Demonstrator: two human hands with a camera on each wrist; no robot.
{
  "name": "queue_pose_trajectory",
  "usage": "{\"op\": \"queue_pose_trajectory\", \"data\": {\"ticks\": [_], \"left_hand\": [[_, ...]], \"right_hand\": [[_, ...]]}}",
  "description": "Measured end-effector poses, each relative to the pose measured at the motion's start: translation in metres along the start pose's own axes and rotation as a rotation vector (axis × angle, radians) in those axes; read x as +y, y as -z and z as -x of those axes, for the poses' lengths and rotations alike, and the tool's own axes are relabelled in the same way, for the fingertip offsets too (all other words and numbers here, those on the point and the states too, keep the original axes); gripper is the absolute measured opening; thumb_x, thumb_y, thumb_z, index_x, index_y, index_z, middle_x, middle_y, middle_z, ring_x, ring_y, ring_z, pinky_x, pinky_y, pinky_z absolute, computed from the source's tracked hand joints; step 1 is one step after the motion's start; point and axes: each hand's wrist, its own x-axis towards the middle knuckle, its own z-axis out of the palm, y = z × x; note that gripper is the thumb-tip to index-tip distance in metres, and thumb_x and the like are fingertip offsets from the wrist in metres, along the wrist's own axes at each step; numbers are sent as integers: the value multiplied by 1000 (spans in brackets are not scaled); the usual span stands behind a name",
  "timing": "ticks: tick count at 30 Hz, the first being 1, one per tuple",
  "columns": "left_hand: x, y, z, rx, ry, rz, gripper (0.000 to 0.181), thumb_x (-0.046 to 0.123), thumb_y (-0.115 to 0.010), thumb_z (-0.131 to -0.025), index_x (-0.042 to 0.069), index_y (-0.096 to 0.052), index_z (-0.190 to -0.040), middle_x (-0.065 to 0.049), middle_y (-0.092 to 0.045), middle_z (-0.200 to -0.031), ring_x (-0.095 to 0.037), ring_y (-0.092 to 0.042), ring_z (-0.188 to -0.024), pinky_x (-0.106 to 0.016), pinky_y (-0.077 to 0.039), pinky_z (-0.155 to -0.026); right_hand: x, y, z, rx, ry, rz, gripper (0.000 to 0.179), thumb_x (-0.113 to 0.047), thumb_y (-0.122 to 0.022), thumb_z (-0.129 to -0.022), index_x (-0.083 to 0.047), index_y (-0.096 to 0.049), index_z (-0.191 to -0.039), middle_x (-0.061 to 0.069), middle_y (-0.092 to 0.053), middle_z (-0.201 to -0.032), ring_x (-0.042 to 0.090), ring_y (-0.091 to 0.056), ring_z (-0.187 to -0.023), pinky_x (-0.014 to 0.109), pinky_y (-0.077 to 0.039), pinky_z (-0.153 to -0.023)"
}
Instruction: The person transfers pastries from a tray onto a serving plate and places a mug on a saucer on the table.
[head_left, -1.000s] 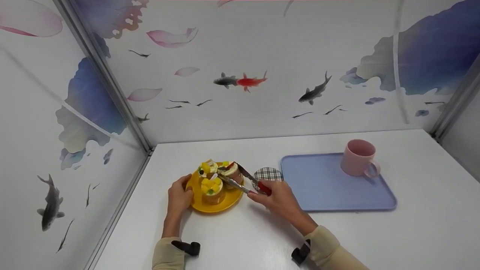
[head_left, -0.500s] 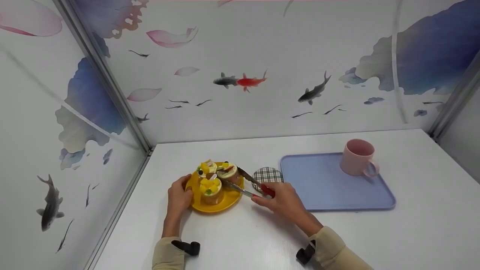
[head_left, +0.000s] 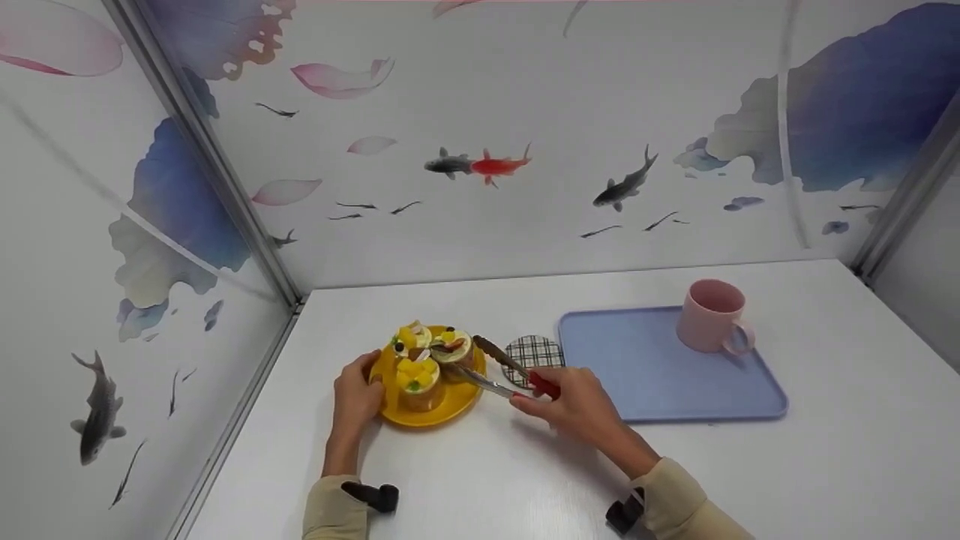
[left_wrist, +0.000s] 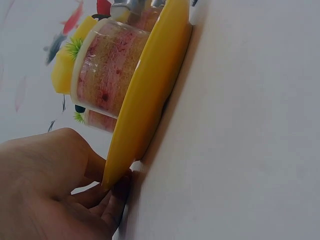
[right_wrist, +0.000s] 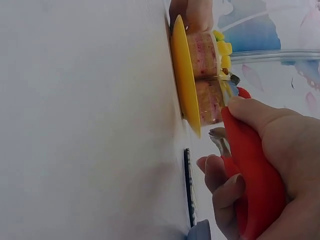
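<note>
My left hand [head_left: 358, 394] pinches the left rim of a yellow plate [head_left: 456, 405], thumb above and fingers below, as the left wrist view shows. On the plate stand three small layered cup cakes: a front one [head_left: 417, 386] with yellow fruit cubes, a back left one [head_left: 411, 341], and a right one [head_left: 461, 351] with a dark, reddish topping. My right hand [head_left: 581, 403] grips metal tongs [head_left: 504, 360] by their red handles [right_wrist: 245, 150]. The tong arms are spread, one tip by the right cake's front side, the other just off its right side. All the cakes stand upright.
A round checked coaster [head_left: 534, 349] lies between the plate and a blue tray [head_left: 660, 386], partly behind the tongs. Toward the tray's back right corner stands a pink mug [head_left: 709, 322]. Printed wall panels [head_left: 555, 90] close off the table's back and left.
The right cake, tilted in the tongs one second ago, now sits upright on the plate. The tongs have spread and drawn back rightward with my right hand. My left hand stays at the rim.
</note>
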Motion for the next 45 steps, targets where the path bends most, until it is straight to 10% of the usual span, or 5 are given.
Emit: {"op": "queue_pose_trajectory", "data": {"ticks": [20,45], "left_hand": [[3,0,-1,-6,6,-14,60,-12,-52,-100,-1,-49,-159,-25,-51,-164,-42,-45,-157,-54,-40,-129],[2,0,2,-11,5,1,59,-10,-51,-102,-1,-48,-160,-25,-51,-164,-42,-46,-156,-54,-40,-130]], "right_hand": [[1,6,3,-23,-27,-37,31,-48,-86,-90,-17,-81,-93,-8,-78,-81,10,-57,-67,18,-41,-52],[21,38,19,149,-123,-71,61,-51,-89,-86,-8,-72,-126,0,-77,-97,15,-65,-77,22,-57,-64]]}}
